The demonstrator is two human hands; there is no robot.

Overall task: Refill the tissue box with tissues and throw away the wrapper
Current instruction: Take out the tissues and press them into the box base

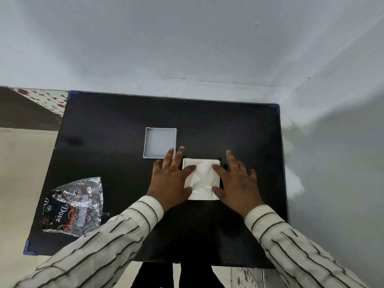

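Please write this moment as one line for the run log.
stage: tissues unwrapped, not yet boxed | left hand and right hand: flat on tissue stack sides | tissue box: open, empty | wrapper: on table, left

We see soft, even light, moderately bright, with the pale wall (187, 48) washed out and nearly featureless. The black tabletop (116, 125) soaks up light, showing only faint sheen far beyond the grip. The white tissues (202, 179) between our hands are overexposed, with folds barely visible. Glare sparkles on the crinkled wrapper (74, 204) well left of the grip. A soft shadow falls on the wall right of the grip. Wide-angle distortion bends the tabletop edges and stretches our striped sleeves (99, 246) at the bottom corners. Overall detail is slightly soft.
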